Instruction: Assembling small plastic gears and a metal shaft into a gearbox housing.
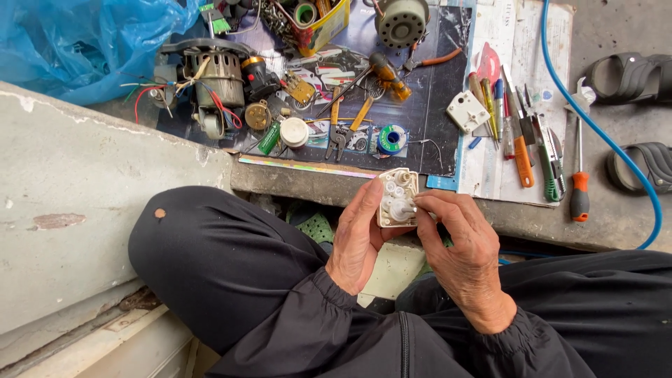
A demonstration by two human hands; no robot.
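Far left: blue plastic bag (pixel 84 42), crumpled, beside a stripped motor (pixel 213 80) with loose coloured wires. Both lie on the surface (pixel 420 105), a dark printed sheet.

Centre: left hand (pixel 360 238) closed around the side of a small white gearbox (pixel 397 198), thumb along its left edge. It is held above the lap, just off the near edge of the surface. Casing open; white gears exposed.

Right hand (pixel 458 255): fingertips pinched at the gearbox's right edge, on or near the centre gear; exact contact unclear.

Right: white cover plate (pixel 467 110) lies apart, near the screwdrivers (pixel 521 150). Judgement: opened, not yet reassembled.
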